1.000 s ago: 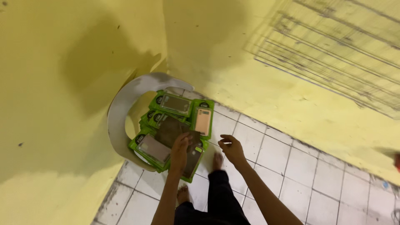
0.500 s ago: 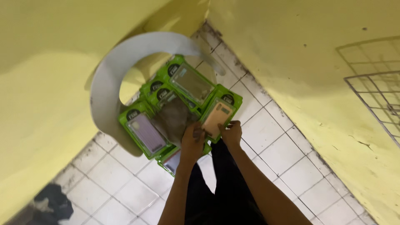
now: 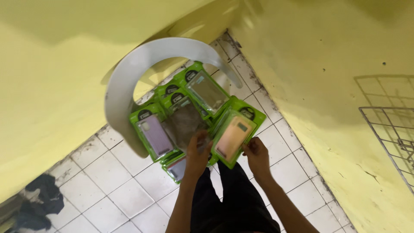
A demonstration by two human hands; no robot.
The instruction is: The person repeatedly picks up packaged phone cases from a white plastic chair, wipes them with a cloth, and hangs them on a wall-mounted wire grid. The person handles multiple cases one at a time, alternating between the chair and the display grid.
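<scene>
White tiled floor (image 3: 129,190), yellow walls (image 3: 51,99). Green phone-case packs (image 3: 207,92) piled on white chair (image 3: 125,82). Both hands' fingers gripping peach-case pack (image 3: 233,137): left hand (image 3: 197,156), right hand (image 3: 257,154).

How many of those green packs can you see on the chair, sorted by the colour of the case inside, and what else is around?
Green packs, pink or peach case: 1
Green packs, lilac case: 1
Green packs, grey or clear case: 2
Green packs, case mostly hidden: at least 3
White plastic chair: 1
Wire rack: 1
Dark cloth: 1
Total: at least 10
</scene>
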